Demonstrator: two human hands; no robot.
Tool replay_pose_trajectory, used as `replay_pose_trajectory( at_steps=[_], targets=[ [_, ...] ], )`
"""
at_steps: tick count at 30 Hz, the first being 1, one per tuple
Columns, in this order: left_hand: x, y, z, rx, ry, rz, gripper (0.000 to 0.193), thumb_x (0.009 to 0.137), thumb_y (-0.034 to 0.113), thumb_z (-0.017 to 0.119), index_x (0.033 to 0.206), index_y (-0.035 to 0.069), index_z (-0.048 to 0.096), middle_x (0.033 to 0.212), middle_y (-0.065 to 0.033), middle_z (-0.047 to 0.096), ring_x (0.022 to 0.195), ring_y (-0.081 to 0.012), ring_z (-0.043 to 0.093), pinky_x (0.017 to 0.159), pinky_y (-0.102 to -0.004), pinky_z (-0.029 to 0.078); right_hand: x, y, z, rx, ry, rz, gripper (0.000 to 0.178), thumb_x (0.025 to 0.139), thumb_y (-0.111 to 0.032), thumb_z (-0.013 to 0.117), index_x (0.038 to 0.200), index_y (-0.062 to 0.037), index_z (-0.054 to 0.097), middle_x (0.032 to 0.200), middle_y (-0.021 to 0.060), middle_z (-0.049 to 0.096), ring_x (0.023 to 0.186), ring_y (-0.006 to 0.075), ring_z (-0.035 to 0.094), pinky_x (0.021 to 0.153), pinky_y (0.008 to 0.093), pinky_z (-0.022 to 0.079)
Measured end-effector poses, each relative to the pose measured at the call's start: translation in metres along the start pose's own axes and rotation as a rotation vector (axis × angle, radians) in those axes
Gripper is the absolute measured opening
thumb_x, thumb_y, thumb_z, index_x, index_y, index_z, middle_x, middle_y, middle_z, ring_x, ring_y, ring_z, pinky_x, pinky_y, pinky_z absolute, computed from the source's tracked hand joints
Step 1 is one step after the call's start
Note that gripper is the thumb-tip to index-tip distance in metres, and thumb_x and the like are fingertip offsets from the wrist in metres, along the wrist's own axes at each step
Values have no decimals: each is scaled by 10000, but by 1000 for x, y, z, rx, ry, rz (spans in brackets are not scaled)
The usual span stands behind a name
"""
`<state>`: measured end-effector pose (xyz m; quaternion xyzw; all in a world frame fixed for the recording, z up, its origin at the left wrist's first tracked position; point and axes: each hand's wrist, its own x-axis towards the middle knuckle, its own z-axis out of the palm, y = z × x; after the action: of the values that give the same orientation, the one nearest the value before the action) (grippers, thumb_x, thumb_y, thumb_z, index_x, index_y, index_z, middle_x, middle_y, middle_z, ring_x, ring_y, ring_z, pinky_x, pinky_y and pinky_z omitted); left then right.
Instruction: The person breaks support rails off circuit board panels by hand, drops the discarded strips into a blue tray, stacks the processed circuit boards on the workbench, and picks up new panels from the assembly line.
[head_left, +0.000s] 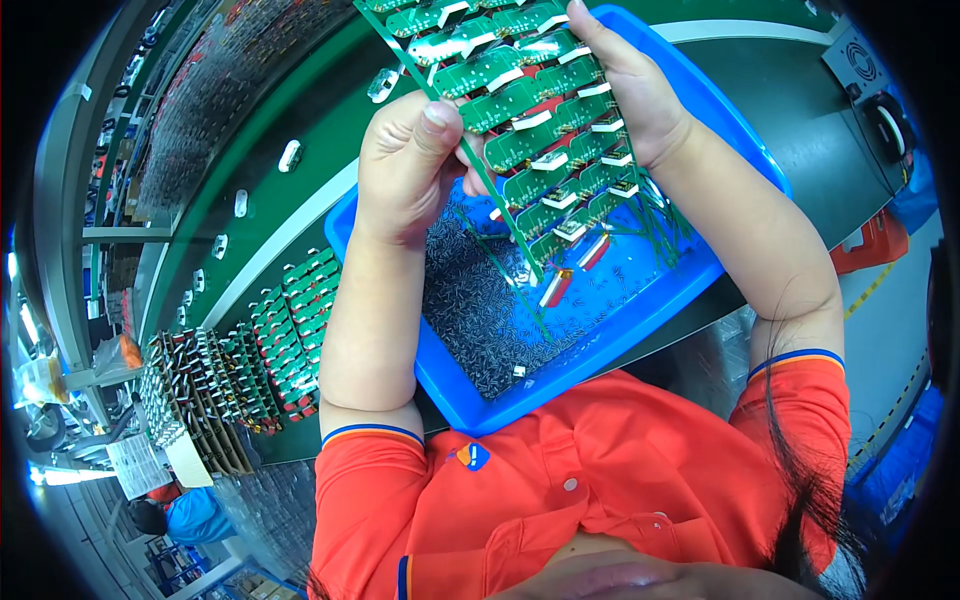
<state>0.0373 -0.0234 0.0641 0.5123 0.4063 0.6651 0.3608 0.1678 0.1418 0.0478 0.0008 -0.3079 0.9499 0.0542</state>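
Note:
A panel of several joined green circuit boards (520, 95) is held up and tilted over a blue plastic tray (735, 120). My left hand (405, 165) grips its left edge strip, thumb in front and fingertips partly hidden behind. My right hand (645, 100) closes on the panel's right side, thumb up near the top corner, other fingers hidden behind. White parts sit along the boards, and red-and-white pieces (593, 252) hang at the lower end. Below, many small dark screws (470, 310) lie in the tray, with thin green strips (665, 235) on its right side.
More board panels (298, 330) stand in rows to the left. A green conveyor belt (320, 105) carries several small white devices (290, 156). At the right are a grey box with a fan (858, 62) and a red bin (875, 243). Another person in blue (198, 517) is at lower left.

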Motion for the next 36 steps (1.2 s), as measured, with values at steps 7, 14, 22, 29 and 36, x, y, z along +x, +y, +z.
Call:
replay_pose_trajectory(
  at_steps=[7, 14, 22, 29, 36],
  targets=[
    [4, 1, -11, 89, 107, 48, 505, 1015, 444, 550, 743, 23, 610, 629, -43, 581, 457, -95, 492, 448, -224, 374, -1, -2, -2, 2, 25, -22, 651, 1020, -561, 399, 1338, -16, 559, 1254, 157, 660, 1088, 293, 657, 976, 442, 516],
    [2, 11, -3, 114, 204, -3, 433, 998, 382, 607, 741, 34, 595, 611, -48, 584, 462, -81, 500, 440, -204, 369, -1, 0, -3, -30, 134, 7, 638, 1017, -555, 418, 1288, -5, 595, 1188, 152, 690, 1034, 289, 676, 954, 436, 528],
    [-1, 8, -4, -12, 50, 69, 462, 1013, 415, 565, 759, 31, 603, 635, -63, 618, 476, -91, 530, 439, -211, 391, -7, 1, -9, -100, 101, -77, 521, 1034, -471, 456, 1266, -29, 603, 1162, 130, 702, 992, 215, 712, 864, 367, 592],
    [9, 3, -16, 124, 263, 93, 452, 1044, 401, 507, 779, 43, 583, 610, -34, 559, 478, -83, 469, 473, -224, 356, -9, -8, -10, -234, 148, -162, 545, 1049, -469, 412, 1307, -21, 582, 1181, 133, 697, 1013, 212, 708, 883, 362, 583],
    [9, 8, -19, 52, 271, 135, 440, 1033, 429, 518, 819, 54, 601, 628, -30, 587, 501, -75, 488, 479, -206, 340, -7, -8, -5, -279, -6, -95, 545, 1057, -460, 389, 1309, -15, 579, 1207, 140, 685, 1055, 211, 694, 905, 355, 573]
  ],
)
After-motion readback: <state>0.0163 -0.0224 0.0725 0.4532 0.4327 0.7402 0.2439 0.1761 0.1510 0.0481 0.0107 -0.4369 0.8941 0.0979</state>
